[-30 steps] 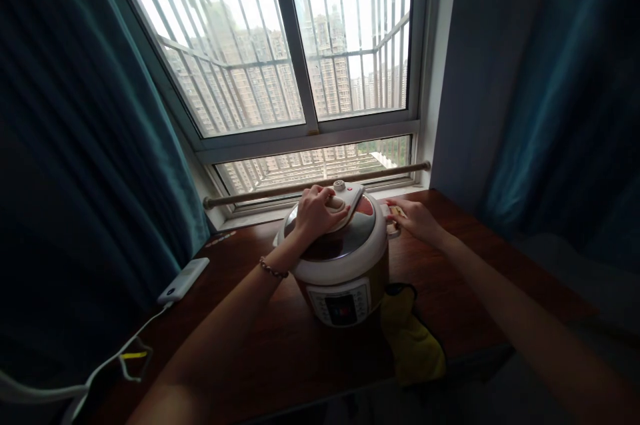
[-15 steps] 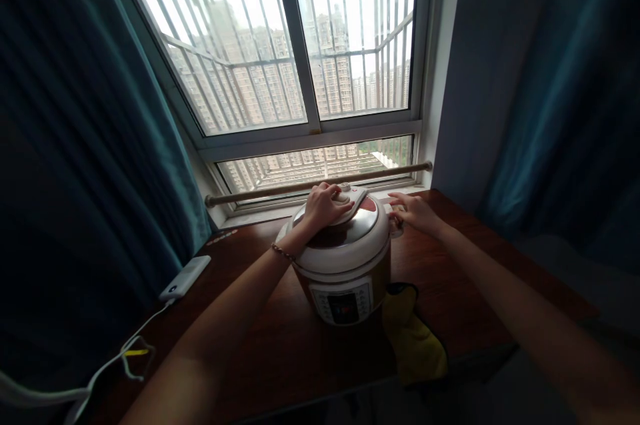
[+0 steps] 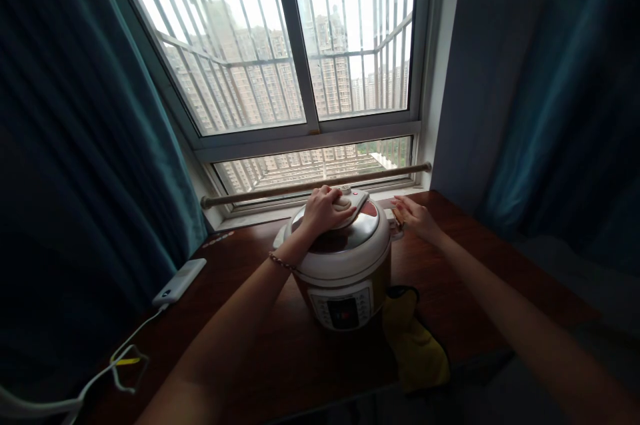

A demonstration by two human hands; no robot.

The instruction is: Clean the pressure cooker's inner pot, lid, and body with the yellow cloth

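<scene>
A white and brown electric pressure cooker (image 3: 345, 273) stands upright on the wooden table, its control panel facing me. My left hand (image 3: 323, 211) is closed over the lid handle (image 3: 343, 203) on top. At the cooker's right side, my right hand (image 3: 416, 217) has its fingers bent around a small brownish thing (image 3: 399, 216), too small to name, beside the white side handle (image 3: 390, 214). The cooker's lid is down on its body. Just right of the cooker's front lies a yellow cloth (image 3: 416, 348) with a dark edge, hanging over the table's front edge.
On the left of the table (image 3: 250, 345) lies a white power bank (image 3: 180, 281) with a white cable (image 3: 133, 335) running off it. A rod (image 3: 300, 190) crosses in front of the barred window (image 3: 240, 71). Blue curtains (image 3: 95, 111) hang on both sides.
My right hand has shifted slightly right and down at the side handle, with the brownish thing showing more. My left hand stays on the lid handle. The view has moved a little.
</scene>
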